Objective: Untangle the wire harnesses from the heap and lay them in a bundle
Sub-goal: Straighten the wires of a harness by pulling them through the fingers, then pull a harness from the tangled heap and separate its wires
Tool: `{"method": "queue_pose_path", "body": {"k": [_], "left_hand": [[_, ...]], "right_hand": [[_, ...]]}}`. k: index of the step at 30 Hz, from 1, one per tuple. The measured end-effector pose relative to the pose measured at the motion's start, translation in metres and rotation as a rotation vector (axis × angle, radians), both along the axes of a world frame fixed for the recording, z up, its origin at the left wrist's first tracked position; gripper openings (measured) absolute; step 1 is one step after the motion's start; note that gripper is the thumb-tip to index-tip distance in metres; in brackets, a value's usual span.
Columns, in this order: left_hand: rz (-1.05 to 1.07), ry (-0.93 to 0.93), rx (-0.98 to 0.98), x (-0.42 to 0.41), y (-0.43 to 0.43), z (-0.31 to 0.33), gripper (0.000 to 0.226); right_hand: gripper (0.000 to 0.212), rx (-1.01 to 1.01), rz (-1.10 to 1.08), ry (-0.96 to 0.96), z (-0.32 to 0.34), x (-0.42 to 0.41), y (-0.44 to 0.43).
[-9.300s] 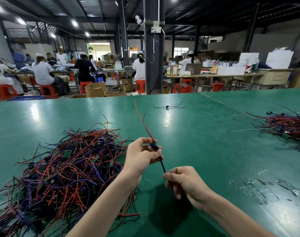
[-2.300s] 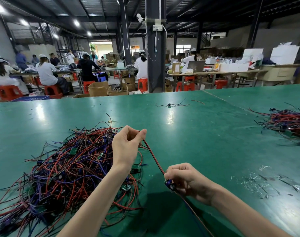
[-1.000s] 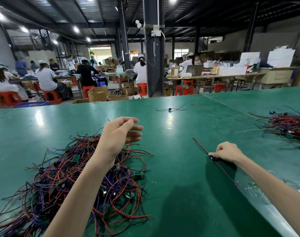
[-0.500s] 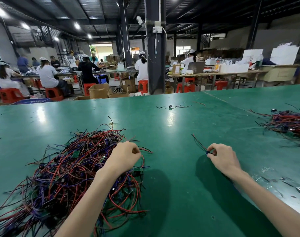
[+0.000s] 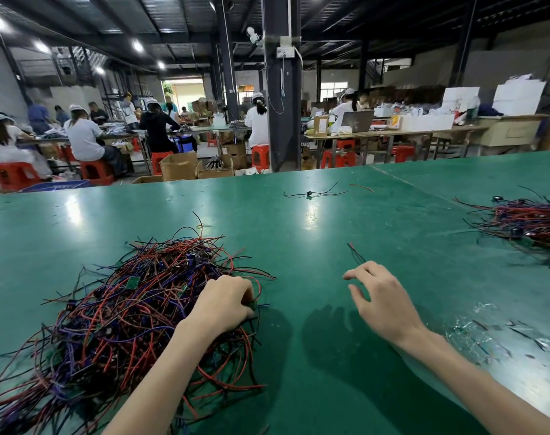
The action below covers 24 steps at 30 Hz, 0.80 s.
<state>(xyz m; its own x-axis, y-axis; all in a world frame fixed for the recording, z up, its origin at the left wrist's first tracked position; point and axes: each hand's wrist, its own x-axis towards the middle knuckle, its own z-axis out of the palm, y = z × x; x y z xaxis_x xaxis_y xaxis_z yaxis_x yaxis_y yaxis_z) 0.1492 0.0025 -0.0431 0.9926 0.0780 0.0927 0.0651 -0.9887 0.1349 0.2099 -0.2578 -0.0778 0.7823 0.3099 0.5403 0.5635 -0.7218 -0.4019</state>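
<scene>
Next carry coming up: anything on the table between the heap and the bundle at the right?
Only the right hand, with one loose harness poking out beyond it; otherwise only green table from heap to bundle.

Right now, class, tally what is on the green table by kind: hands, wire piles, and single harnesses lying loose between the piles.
Hands: 2, left hand, right hand.
Wire piles: 2, heap, bundle.
Loose harnesses: 2, far harness, near harness.
Total: 6.
</scene>
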Motion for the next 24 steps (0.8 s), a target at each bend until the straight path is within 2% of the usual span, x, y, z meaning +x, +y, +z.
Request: {"method": "queue_pose_path", "body": {"k": [8, 12, 14, 18, 24], "left_hand": [[-0.082, -0.603, -0.432, -0.001, -0.008, 0.03, 0.018], [-0.131, -0.816, -0.521, -0.006, -0.022, 0.041, 0.02], [-0.17, -0.857, -0.445, -0.007, -0.024, 0.041, 0.021], [-0.226, -0.802, -0.335, -0.009, -0.019, 0.038, 0.021], [-0.106, -0.765, -0.532, -0.007, -0.011, 0.036, 0.04]], "right_hand": [[0.017, 0.046, 0.032, -0.066, -0.001, -0.007, 0.005], [0.018, 0.087, 0.053, -0.09, -0.001, -0.009, 0.007], [0.018, 0.105, 0.068, -0.084, -0.002, -0.009, 0.008], [0.017, 0.129, 0.095, -0.032, -0.005, -0.009, 0.009], [0.018, 0.183, 0.112, 0.022, -0.006, -0.009, 0.01]]}}
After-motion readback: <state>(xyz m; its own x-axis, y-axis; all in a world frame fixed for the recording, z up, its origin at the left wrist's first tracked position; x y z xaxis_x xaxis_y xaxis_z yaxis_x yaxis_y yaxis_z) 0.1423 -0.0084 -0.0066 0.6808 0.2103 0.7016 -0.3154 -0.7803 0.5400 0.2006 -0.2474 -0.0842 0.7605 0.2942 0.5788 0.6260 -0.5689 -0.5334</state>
